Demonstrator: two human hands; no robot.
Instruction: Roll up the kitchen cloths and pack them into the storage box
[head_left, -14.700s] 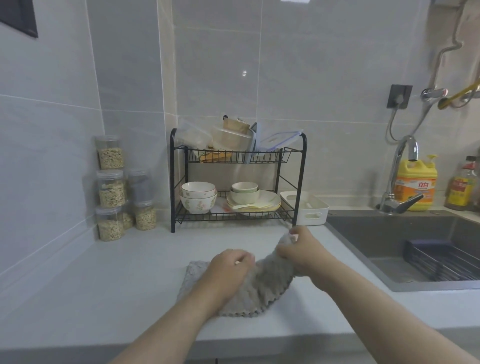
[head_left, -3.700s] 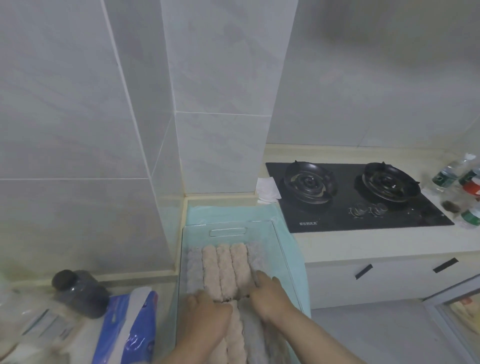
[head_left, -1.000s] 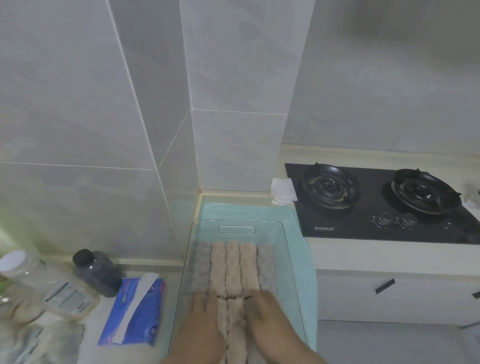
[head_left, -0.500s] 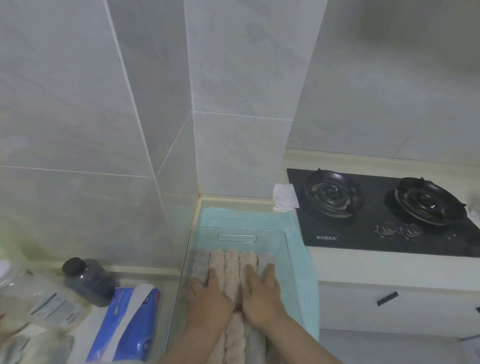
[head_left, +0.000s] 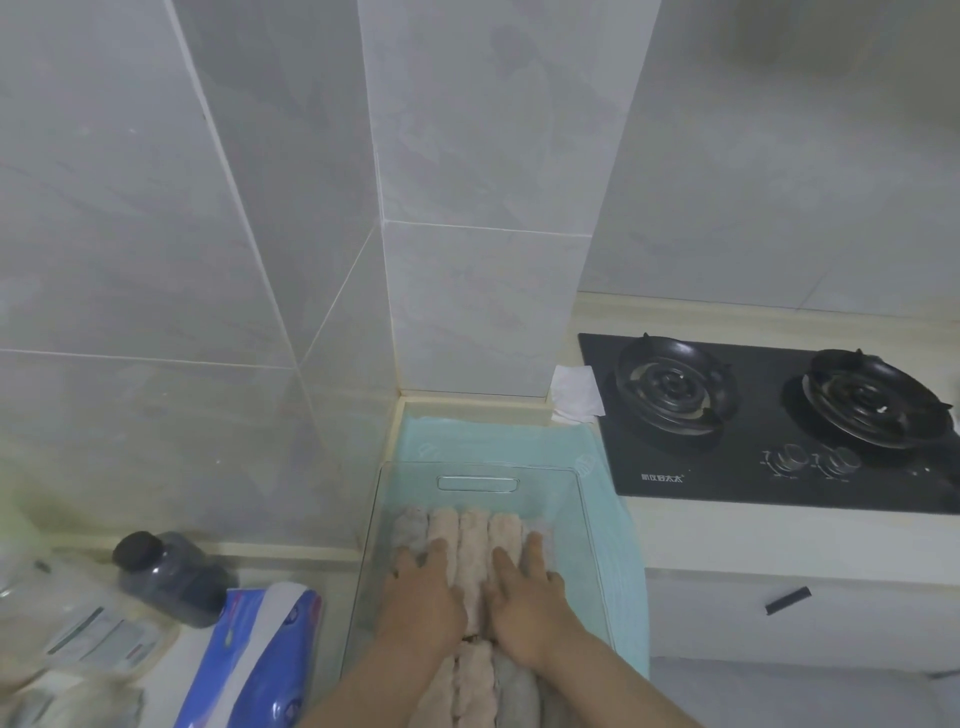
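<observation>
Cloth rolls (head_left: 471, 540) lie side by side in the clear storage box (head_left: 587, 525), long axes running near to far; left hand (head_left: 422, 597) and right hand (head_left: 524, 597) press them with flat, straight fingers.

The clear rectangular plastic storage box (head_left: 478, 496) holds rolled kitchen cloths (head_left: 472, 540): pinkish-beige in the middle, grey at the sides. Beneath the box lies a mint-green flat mat (head_left: 493, 436). Right of the box, the glass gas hob (head_left: 769, 462) is black with white lettering. Left of it, the soft tissue pack (head_left: 260, 654) is blue and white. Behind it, the wall tiles (head_left: 483, 312) are faintly marbled pale grey.
</observation>
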